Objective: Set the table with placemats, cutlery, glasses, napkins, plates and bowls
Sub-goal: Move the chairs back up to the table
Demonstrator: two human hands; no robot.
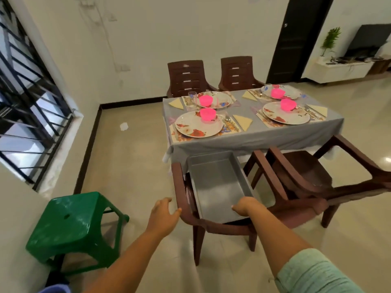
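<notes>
Four places laid on the table [254, 135] w/ plates, pink bowls, napkins, cutlery; setting looks near done. Right hand [245, 208] grips the near rim of the empty grey tray [218, 182] on a chair [224, 227]; left hand [164, 212], fingers loosely curled, touches the chair's arm. Next, prob. lift the tray clear w/o catching the armrests.

One wide-angle head view looks forward and steeply down from standing height. Both forearms enter from the bottom edge, a brown chair [213, 208] sits close at centre, and the set table [254, 134] lies farther off, upper right.
</notes>
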